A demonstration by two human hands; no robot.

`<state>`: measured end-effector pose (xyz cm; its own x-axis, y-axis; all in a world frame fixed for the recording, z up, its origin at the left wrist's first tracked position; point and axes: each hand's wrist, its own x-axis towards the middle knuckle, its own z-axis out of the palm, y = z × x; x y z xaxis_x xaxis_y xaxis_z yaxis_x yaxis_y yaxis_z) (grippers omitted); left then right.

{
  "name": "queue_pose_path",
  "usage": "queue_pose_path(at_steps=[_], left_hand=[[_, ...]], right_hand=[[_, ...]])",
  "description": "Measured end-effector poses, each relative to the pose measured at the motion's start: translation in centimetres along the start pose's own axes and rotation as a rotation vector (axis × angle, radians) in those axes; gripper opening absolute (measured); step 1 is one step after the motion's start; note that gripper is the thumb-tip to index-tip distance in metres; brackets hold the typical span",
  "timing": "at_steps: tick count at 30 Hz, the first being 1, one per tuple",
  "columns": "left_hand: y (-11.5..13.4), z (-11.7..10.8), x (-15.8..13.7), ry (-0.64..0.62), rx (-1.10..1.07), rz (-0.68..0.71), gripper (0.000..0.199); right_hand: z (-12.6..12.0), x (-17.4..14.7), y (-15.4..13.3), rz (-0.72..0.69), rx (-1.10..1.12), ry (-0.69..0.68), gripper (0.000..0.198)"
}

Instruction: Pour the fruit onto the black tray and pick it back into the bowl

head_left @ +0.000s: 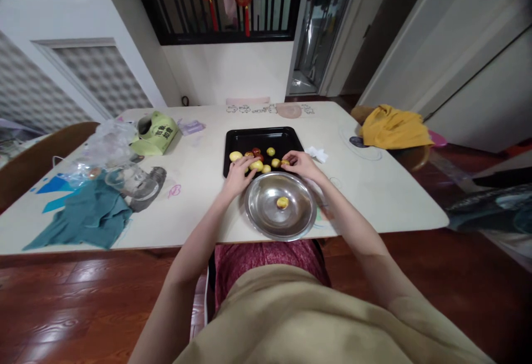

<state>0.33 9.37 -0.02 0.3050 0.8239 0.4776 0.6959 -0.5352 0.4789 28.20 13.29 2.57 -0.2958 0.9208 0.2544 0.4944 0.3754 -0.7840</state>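
A black rectangular tray point(266, 136) holds several small round fruits, some yellow and some reddish brown. My left hand point(238, 175) reaches over its front left part, fingers apart and resting against the fruits, with a yellow fruit point(257, 165) at thumb and forefinger. At the tray's front right, my right hand point(302, 164) has its thumb and fingertips closed on another small yellow fruit point(285, 163). A shiny metal bowl point(266, 214) stands between my forearms, just in front of the tray. One yellow fruit point(282, 203) lies inside it.
White crumpled tissue point(317, 154) lies right of the tray. On the table's left are a green bag point(155, 132), clear plastic point(110, 142) and a teal cloth point(89, 214). A yellow cloth point(393, 127) hangs over a chair at the right. The table's front edge point(386, 232) is near my body.
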Motion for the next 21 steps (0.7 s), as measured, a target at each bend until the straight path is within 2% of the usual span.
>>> queue_pose_path(at_steps=[4,8,11,15,21], left_hand=[[0.2,0.1,0.0,-0.005,-0.014,0.004,0.038],[0.2,0.0,0.0,-0.009,-0.022,0.013,0.037],[0.0,0.1,0.0,-0.013,-0.021,0.022,0.037],[-0.3,0.3,0.0,-0.011,0.01,-0.01,0.034],[-0.6,0.3,0.1,0.001,-0.024,0.003,0.03]], right_hand=[[-0.5,-2.5,-2.6,-0.099,0.046,0.044,0.029],[0.5,-5.8,-5.5,-0.208,0.018,-0.105,0.022],[1.8,-7.5,-6.7,-0.235,-0.052,-0.229,0.018],[3.2,-7.9,-6.8,-0.242,-0.179,-0.321,0.025],[4.1,-7.7,-6.2,-0.248,-0.298,-0.366,0.026]])
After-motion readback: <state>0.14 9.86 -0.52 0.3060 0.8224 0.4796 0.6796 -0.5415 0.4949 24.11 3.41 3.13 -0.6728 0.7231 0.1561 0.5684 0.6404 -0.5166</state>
